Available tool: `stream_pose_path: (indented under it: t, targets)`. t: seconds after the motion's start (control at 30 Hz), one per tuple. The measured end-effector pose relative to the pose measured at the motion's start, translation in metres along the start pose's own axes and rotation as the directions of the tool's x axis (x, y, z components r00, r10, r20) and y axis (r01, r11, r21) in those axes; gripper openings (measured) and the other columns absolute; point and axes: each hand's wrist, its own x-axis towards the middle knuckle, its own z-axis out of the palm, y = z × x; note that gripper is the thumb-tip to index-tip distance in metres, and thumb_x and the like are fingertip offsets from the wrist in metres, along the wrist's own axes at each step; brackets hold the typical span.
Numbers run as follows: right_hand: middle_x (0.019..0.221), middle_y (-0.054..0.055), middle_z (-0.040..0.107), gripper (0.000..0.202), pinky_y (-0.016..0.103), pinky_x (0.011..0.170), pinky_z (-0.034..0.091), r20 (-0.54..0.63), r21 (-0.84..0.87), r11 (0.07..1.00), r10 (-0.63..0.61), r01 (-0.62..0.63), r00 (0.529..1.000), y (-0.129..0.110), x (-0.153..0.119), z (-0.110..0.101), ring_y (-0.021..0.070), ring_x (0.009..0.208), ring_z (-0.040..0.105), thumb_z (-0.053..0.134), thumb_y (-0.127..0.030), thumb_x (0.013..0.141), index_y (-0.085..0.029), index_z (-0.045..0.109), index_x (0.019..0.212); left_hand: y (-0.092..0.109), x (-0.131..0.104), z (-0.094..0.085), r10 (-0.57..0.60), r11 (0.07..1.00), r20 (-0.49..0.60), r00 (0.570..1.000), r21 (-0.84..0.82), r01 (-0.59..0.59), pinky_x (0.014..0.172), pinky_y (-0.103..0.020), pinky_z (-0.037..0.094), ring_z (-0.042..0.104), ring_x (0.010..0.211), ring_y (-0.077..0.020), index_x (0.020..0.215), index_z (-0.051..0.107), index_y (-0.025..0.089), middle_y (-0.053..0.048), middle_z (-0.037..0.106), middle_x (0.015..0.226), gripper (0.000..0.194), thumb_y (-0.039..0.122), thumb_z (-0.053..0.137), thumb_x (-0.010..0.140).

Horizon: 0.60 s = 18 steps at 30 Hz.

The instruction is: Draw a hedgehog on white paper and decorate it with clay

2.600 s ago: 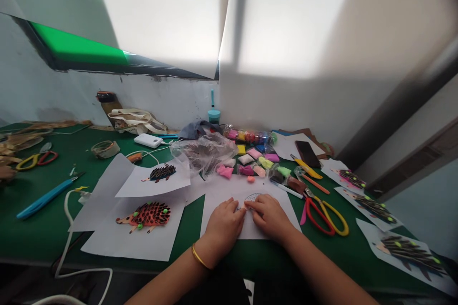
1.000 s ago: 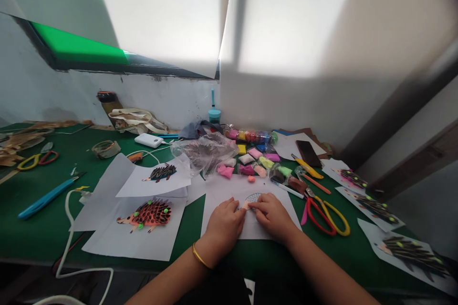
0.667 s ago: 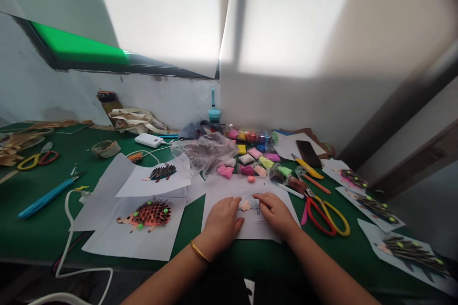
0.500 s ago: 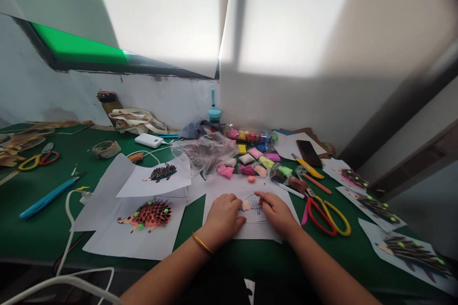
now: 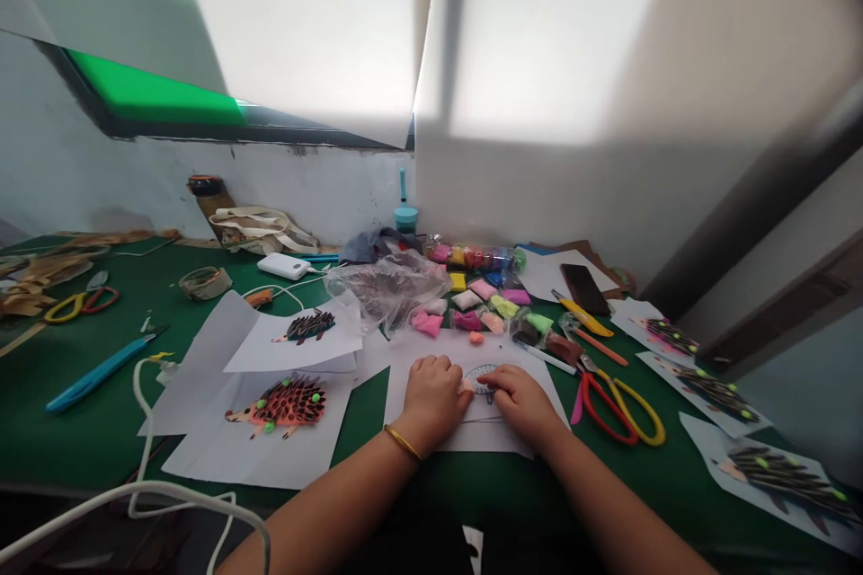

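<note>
A white sheet [image 5: 505, 437] lies before me with a drawn, scaly-patterned outline [image 5: 483, 379] on it. At the outline's left end is a patch of pale peach clay [image 5: 467, 384], partly covered by my left hand [image 5: 435, 395]. That hand rests on the sheet with curled fingers; whether they hold anything is hidden. My right hand [image 5: 518, 400] lies on the sheet's right part, index finger stretched out onto the drawing, holding nothing visible. A small orange clay lump [image 5: 476, 338] sits near the sheet's top edge.
Clay packets [image 5: 465, 319] and a crumpled plastic bag [image 5: 391, 283] lie behind the sheet. To the right are scissors [image 5: 624, 404], a yellow cutter [image 5: 583, 316] and a phone [image 5: 583, 287]. Finished hedgehog pictures [image 5: 287, 409] lie left and right. A white cable [image 5: 138, 413] hangs over the left front edge.
My left hand has shifted right and slightly up, now covering more of the peach clay. My right index finger has moved slightly down and left over the drawing. The view has shifted slightly.
</note>
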Motion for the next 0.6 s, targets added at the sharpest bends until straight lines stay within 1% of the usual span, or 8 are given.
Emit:
stream_pose_path:
  t: [0.13,0.23,0.3,0.47,0.6]
  targets:
    - [0.097,0.008,0.07,0.043,0.039,0.092,0.045,0.026,-0.034,0.999,-0.011,0.012,1.0,0.002,-0.001,0.001,0.0232,0.099,0.059,0.045,-0.009,0.075,-0.02,0.075,0.103,-0.002,-0.001,0.0,-0.003,1.0,0.004,1.0,-0.028,0.003,0.084,-0.038,0.037,0.054,0.092,-0.0248,0.085,0.066,0.019,-0.008,0.061,0.092,0.021,0.039,0.059,0.088]
    - [0.097,0.007,0.069,0.043,0.038,0.092,0.045,0.042,-0.065,0.997,-0.032,0.035,0.999,0.003,-0.002,0.002,0.0231,0.098,0.058,0.046,-0.009,0.075,-0.023,0.076,0.102,-0.007,-0.003,0.001,0.006,0.996,0.02,1.0,-0.085,-0.004,0.082,-0.038,0.038,0.054,0.093,-0.025,0.087,0.066,0.02,-0.007,0.061,0.093,0.025,0.044,0.067,0.082]
    - [0.097,0.006,0.068,0.044,0.038,0.091,0.045,0.06,-0.088,0.994,-0.053,0.059,0.997,0.002,-0.002,0.002,0.0228,0.098,0.057,0.047,-0.008,0.076,-0.025,0.076,0.103,-0.01,-0.004,0.003,0.017,0.993,0.024,1.0,-0.118,-0.014,0.082,-0.037,0.038,0.054,0.092,-0.0247,0.087,0.067,0.021,-0.006,0.061,0.094,0.025,0.045,0.07,0.08]
    - [0.094,0.005,0.067,0.041,0.036,0.085,0.045,0.084,-0.153,0.984,-0.08,0.092,0.993,-0.002,-0.004,0.001,0.022,0.093,0.055,0.05,-0.009,0.079,-0.028,0.076,0.104,-0.014,-0.006,0.004,0.035,0.986,0.019,0.999,-0.162,-0.031,0.082,-0.037,0.038,0.055,0.09,-0.0231,0.088,0.069,0.022,-0.005,0.062,0.094,0.018,0.039,0.069,0.082]
    - [0.096,0.005,0.066,0.042,0.035,0.087,0.044,0.069,-0.142,0.984,-0.102,0.111,0.992,-0.002,-0.005,0.0,0.0216,0.094,0.055,0.05,-0.007,0.079,-0.028,0.076,0.105,-0.015,-0.006,0.002,0.05,0.982,0.016,0.999,-0.182,-0.046,0.081,-0.036,0.039,0.055,0.09,-0.0225,0.088,0.07,0.022,-0.005,0.063,0.094,0.015,0.036,0.067,0.083]
